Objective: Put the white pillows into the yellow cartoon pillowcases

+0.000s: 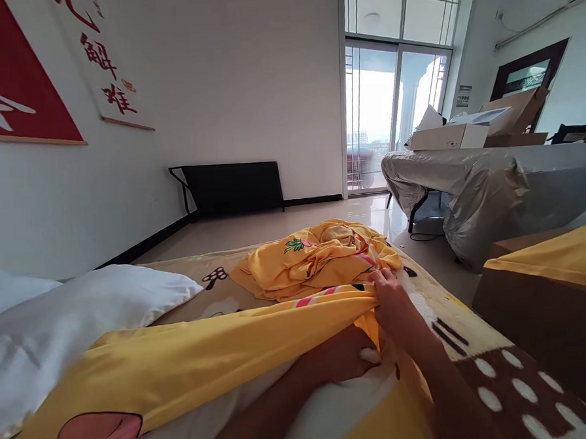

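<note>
A yellow bedding cover (220,338) with pink and cartoon prints stretches from the lower left towards the middle. My right hand (389,298) pinches its gathered edge. Just below and left of it, my left hand (352,355) is closed in a fist against the hanging folds of the cover; the fingertips are partly hidden, and a small whitish patch shows at the knuckles. Beyond both hands lies a crumpled heap of yellow printed cloth (295,265). Whitish fabric (332,401) shows beneath my left forearm. All this rests on a patterned beige and brown blanket (439,303).
White pillows (130,290) lie at the left. A brown box (534,318) with yellow cloth on top stands at the right. Behind it is a plastic-covered table (477,170) carrying opened cartons (448,136). A black folded table (232,186) leans on the far wall.
</note>
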{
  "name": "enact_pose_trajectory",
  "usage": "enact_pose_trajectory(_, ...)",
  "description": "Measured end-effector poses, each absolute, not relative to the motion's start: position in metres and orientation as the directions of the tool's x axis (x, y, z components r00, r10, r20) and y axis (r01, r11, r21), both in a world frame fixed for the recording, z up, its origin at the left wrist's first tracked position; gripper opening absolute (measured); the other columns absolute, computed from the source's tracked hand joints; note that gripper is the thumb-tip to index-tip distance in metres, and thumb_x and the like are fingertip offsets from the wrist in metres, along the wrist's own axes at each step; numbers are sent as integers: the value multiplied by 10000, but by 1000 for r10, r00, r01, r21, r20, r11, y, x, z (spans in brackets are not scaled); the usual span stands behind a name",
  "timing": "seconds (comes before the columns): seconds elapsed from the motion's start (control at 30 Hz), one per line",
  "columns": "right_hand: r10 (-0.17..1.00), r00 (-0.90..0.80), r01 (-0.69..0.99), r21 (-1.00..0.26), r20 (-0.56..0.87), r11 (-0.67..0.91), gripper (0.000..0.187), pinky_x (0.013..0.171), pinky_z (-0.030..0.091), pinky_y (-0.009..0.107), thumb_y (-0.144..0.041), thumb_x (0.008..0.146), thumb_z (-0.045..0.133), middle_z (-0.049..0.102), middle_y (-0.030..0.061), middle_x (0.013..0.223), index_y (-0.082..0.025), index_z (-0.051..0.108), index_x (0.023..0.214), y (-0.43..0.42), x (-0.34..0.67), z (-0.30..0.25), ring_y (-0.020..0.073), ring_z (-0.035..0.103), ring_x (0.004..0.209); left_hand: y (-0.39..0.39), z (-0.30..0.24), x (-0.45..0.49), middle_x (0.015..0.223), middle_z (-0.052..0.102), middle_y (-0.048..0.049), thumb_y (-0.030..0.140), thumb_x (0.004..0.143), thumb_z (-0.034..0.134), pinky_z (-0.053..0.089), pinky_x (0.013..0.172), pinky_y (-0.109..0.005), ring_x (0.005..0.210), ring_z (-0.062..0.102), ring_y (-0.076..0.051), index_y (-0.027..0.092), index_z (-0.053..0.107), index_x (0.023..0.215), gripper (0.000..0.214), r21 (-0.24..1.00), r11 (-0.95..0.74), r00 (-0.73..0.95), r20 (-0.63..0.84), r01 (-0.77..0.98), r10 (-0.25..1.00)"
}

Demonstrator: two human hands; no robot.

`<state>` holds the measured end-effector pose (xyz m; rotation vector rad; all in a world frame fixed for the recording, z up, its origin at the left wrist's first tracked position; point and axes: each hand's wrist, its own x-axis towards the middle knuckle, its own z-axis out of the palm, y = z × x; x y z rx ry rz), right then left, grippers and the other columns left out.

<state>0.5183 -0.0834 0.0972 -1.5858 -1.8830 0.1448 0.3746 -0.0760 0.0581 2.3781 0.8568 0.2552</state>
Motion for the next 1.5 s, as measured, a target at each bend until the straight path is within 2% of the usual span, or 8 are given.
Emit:
enact_pose_trajectory(0.2, 934, 35, 922, -372, 355, 107, 376, 606, 350, 248, 44, 670, 385, 607, 87, 1007, -180, 558, 918, -86, 512, 101, 182, 598, 779, -87, 57, 376, 852, 701, -11, 245, 843, 470, 461, 734, -264, 761, 610, -167, 216, 647, 815, 182, 416, -703, 754, 60, 577, 655)
enact_pose_trajectory(0.37, 910, -56, 707, -627, 411, 327, 351, 619, 366, 228, -32, 612, 448, 662, 18, 803, -204, 532, 906, -83, 511, 97, 171, 581, 720, -93, 44, 384, 1036, 680, -120, 156, 808, 475, 443, 906, -412, 968, 617, -262, 169, 641, 984, 242, 147, -716, 692, 184, 682, 698)
enact_pose_trajectory(0.53, 908, -91, 455, -794, 409, 403, 231, 539, 323, 215, -126, 593, 439, 621, -26, 642, -206, 511, 798, -69, 512, 85, 144, 515, 597, -81, 44, 379, 1077, 689, -81, 306, 837, 502, 447, 937, -412, 1028, 609, -259, 202, 663, 941, 218, 390, -588, 604, 96, 708, 791)
enact_pose_trajectory(0.73, 907, -103, 498, -768, 408, 402, 297, 582, 350, 218, -115, 593, 452, 677, -9, 716, -191, 608, 834, -62, 522, 82, 146, 550, 644, -84, 45, 377, 1280, 589, -53, 302, 869, 480, 422, 979, -383, 1149, 542, -234, 254, 550, 1187, 329, 388, -601, 564, 219, 698, 796)
enact_pose_trajectory(1.0, 864, -49, 638, -650, 501, 413, 471, 647, 378, 225, -54, 551, 389, 691, 4, 775, -190, 642, 924, -71, 520, 88, 154, 570, 691, -93, 41, 379, 523, 553, 17, 185, 906, 418, 391, 507, -276, 477, 485, -135, 205, 585, 770, 216, -436, -841, 870, 487, 320, 79)
enact_pose_trajectory(1.2, 879, -72, 637, -657, 471, 404, 467, 676, 391, 237, -61, 538, 406, 699, 6, 787, -196, 662, 905, -69, 523, 86, 171, 592, 733, -89, 43, 382, 879, 670, -94, 149, 891, 454, 511, 804, -304, 864, 616, -178, 160, 594, 760, 192, -227, -842, 648, 741, 489, 177)
enact_pose_trajectory(1.4, 870, -103, 616, -656, 482, 436, 362, 638, 397, 226, -61, 559, 421, 689, 3, 727, -189, 667, 792, -70, 524, 90, 163, 607, 695, -91, 49, 382, 1311, 573, -76, 222, 895, 440, 439, 1013, -442, 1193, 539, -241, 231, 574, 1180, 315, 385, -668, 511, 437, 637, 740)
enact_pose_trajectory(1.5, 860, -147, 603, -645, 488, 469, 337, 655, 412, 228, -57, 580, 444, 696, 11, 755, -184, 667, 799, -68, 525, 90, 167, 615, 716, -88, 47, 382, 1402, 487, -78, 303, 924, 400, 321, 1095, -493, 1284, 452, -261, 236, 545, 1256, 369, 478, -552, 438, 338, 683, 833)
